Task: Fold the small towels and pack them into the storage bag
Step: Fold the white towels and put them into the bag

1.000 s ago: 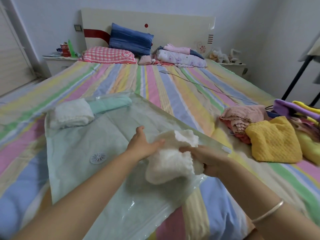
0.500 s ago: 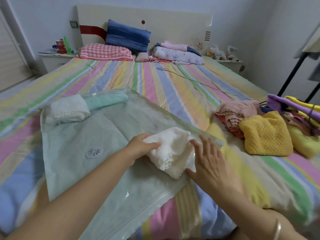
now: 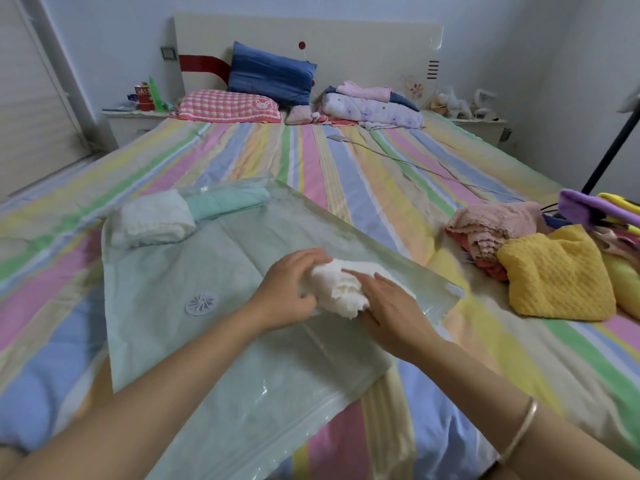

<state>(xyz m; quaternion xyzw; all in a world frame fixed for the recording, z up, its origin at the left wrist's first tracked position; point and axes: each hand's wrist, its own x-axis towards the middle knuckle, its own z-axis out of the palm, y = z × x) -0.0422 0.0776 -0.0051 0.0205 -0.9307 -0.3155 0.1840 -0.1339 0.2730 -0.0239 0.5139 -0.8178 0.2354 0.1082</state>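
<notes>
L hand fingers clamp white towel; R hand fingers straight, resting atop.

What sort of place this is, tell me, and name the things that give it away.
A bedroom, most likely in a home. A wide bed with a striped sheet fills the view, a blue pillow leans on the headboard, and a nightstand stands beside it.

Dim, soft, even light; wide-angle bending at edges.
</notes>
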